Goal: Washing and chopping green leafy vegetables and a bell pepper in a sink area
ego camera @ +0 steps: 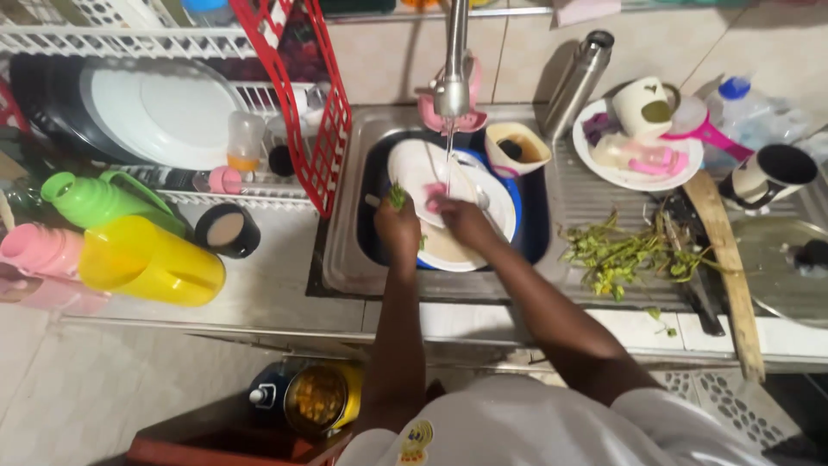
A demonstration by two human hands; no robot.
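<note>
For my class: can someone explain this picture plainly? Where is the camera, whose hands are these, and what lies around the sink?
The camera sits on a person's head and looks down at their own bare hands over a kitchen sink. The left hand holds a bit of green leaf; the right hand rests on white plates under the running tap. To the right lie leafy green stems and a wooden paddle. To the left are a yellow jug, a green jug and a dish rack.
</note>
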